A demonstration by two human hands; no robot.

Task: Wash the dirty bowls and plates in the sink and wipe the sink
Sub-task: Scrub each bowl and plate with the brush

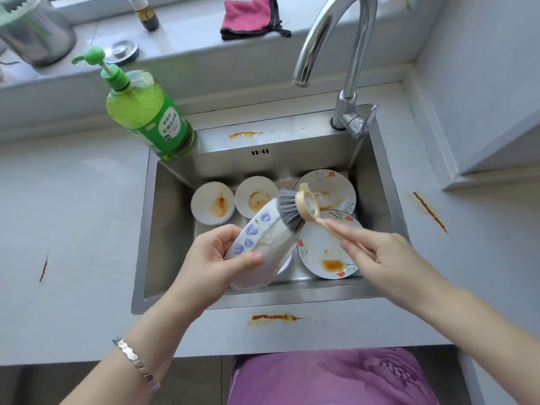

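My left hand (216, 258) grips a white bowl with blue flowers (257, 244), tilted on its side over the steel sink (163, 229). My right hand (377, 252) pinches the beige handle of a dish brush (295, 209), whose grey bristles press against the bowl's rim. In the basin lie two small white bowls with orange stains (212, 202) (254, 197) and two flowered plates with orange sauce, one at the back right (336, 188) and one nearer (321, 252).
A green dish-soap pump bottle (149, 112) stands at the sink's back left corner. The chrome tap (344, 54) arches over the back right. A pink cloth (251, 16) lies on the sill. Orange stains mark the sink rim (274, 317) and counter (429, 211).
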